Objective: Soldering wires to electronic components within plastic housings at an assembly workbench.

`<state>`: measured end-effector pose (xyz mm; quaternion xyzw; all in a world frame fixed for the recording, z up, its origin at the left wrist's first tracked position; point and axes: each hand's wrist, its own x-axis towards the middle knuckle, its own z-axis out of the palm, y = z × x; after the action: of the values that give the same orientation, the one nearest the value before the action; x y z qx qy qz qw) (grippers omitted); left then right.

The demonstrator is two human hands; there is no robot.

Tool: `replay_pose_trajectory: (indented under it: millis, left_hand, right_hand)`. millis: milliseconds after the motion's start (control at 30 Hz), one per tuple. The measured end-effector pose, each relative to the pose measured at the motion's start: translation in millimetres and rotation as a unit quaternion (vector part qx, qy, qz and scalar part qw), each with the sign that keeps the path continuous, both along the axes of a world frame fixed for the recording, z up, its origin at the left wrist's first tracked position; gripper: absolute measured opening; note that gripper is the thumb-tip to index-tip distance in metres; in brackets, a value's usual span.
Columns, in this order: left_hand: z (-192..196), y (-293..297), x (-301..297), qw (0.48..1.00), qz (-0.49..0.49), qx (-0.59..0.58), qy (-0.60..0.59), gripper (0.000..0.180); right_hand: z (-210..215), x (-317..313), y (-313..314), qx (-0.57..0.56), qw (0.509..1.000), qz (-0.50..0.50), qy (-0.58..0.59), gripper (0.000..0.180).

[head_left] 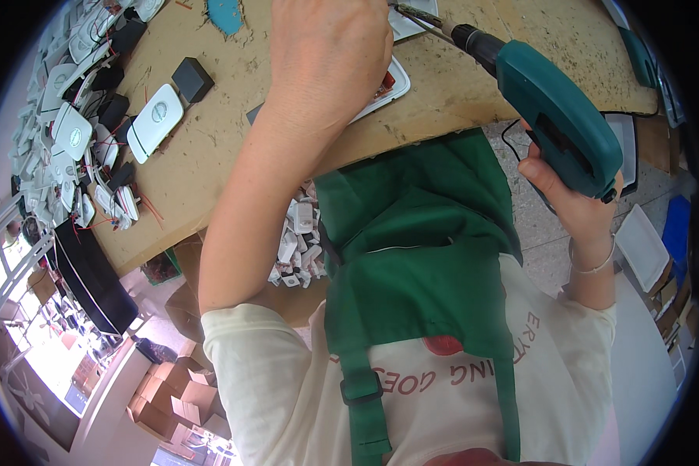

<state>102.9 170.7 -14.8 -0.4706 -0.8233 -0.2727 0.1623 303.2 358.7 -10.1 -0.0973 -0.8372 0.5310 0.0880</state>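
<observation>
Green, the power screwdriver (558,105) fills our curled right hand (576,213), while our left hand (330,58) overlaps a white casing (401,82), its fingers' opening and hold we cannot tell.

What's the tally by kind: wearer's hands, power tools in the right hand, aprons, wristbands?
Hands, left hand and right hand: 2
Teal power tool, right hand: 1
Green apron: 1
Wristband: 1
Total: 5

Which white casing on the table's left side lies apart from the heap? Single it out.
The rounded white casing just lower left of the lone dark block: it lies singly on the tabletop, while the others crowd in the heap.
</observation>
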Motion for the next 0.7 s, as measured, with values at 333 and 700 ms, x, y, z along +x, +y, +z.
replay_pose_trajectory:
  millis: [333, 700]
  left_hand:
    - [-2.5, 0.9, -1.6, 1.0, 0.002, -0.004, 0.015, 0.005]
    - [-3.7, 0.8, -2.0, 1.0, 0.001, 0.002, 0.025, 0.005]
  right_hand:
    - [-0.3, 1.9, -0.7, -0.007, 1.0, 0.002, -0.03, 0.045]
    - [-0.6, 0.0, -4.9, -0.024, 0.999, -0.023, 0.01, 0.028]
